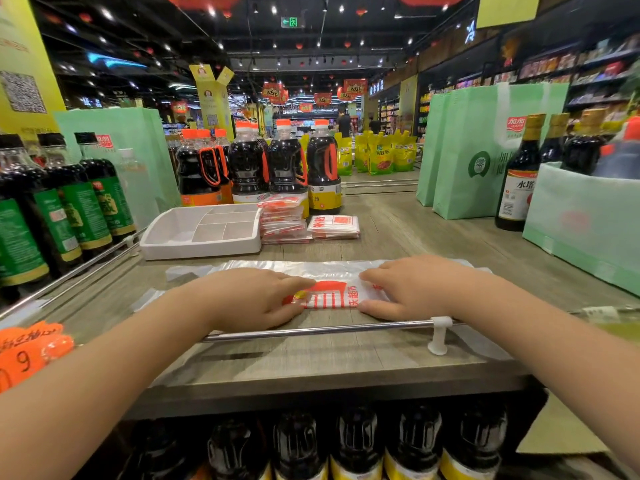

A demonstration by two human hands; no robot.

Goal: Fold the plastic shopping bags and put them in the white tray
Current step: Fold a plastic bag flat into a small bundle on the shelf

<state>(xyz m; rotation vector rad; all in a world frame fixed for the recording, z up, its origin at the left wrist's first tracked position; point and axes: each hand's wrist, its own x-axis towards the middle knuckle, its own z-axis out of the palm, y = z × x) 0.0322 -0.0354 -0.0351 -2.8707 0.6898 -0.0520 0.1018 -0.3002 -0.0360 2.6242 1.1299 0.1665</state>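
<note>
Pressing a plastic shopping bag (332,293) flat near the front edge of the wooden shelf top (415,233), we log both hands palm-down on it. Left hand (256,299) and right hand (410,289) show fingers straight, close together and holding nothing. The white tray (201,250) sits back-left. A stack of folded bags (282,220) stands just beside its right wall, and a lower stack (334,226) is next along.

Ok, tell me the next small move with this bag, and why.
Probably fold one end of the bag over toward the middle. It lies as a long flat strip across the shelf, with the left hand and right hand pressing on its middle, while the folded bags beside the white tray are much shorter packets.
</note>
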